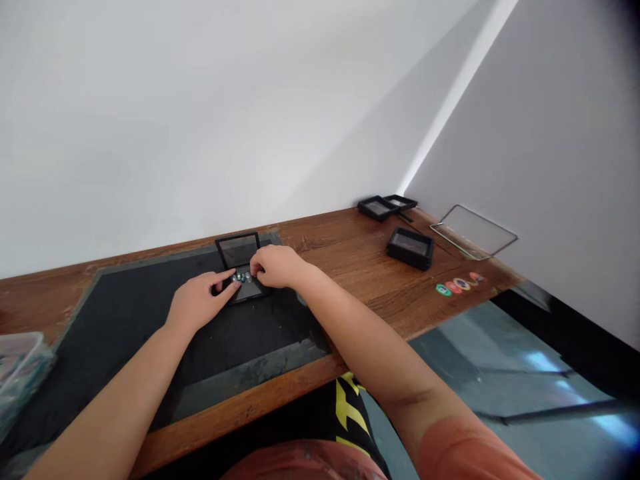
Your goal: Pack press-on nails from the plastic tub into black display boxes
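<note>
A black hinged display frame (253, 291) lies unfolded on the dark mat, its lid with a clear film pane (239, 251) leaning up at the back. Several small shiny bead-like pieces (243, 277) sit in a cluster on the lower pane. My left hand (200, 300) is at the frame's left side, forefinger and thumb stretched apart with their tips beside the pieces. At the right side, my right hand (275, 265) has its fingers curled down in a pinch over the pane. Whatever those fingertips hold is hidden.
Black frames (377, 208) lie at the back right, with another thick black frame (410, 248) nearer. Round colourful stickers (453, 287) line the table's right end. A thin metal wire stand (475, 233) is by the wall. A clear plastic tub (23, 367) stands at far left.
</note>
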`<state>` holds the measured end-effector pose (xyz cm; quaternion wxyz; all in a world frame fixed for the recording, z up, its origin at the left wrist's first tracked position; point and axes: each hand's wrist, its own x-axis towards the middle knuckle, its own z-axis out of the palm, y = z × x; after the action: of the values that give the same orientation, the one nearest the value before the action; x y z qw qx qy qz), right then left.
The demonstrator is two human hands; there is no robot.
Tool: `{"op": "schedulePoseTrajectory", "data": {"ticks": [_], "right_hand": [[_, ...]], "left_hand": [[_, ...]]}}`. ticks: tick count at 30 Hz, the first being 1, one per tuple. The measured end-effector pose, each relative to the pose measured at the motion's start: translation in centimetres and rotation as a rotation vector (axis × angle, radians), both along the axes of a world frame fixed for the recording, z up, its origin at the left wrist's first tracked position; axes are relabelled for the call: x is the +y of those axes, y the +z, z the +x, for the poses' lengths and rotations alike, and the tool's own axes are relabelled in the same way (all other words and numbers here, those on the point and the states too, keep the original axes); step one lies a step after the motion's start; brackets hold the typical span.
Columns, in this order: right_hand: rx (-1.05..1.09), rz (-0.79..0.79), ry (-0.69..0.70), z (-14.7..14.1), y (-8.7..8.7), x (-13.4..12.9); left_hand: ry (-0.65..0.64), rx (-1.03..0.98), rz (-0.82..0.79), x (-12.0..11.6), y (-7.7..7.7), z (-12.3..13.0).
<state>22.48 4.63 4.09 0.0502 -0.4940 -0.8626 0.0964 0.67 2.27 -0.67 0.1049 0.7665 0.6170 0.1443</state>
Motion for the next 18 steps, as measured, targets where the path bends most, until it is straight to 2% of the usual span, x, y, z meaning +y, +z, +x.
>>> {"op": "schedulePoseTrajectory", "data": {"ticks": [12, 18], "right_hand": [[0.095, 0.019, 0.047, 0.5, 0.36, 0.07], [0.036, 0.038, -0.048, 0.19, 0.49, -0.48]], "left_hand": [[0.004, 0.011, -0.018, 0.14, 0.02, -0.13], [0.005, -0.003, -0.032, 0.15, 0.1, -0.13]]}}
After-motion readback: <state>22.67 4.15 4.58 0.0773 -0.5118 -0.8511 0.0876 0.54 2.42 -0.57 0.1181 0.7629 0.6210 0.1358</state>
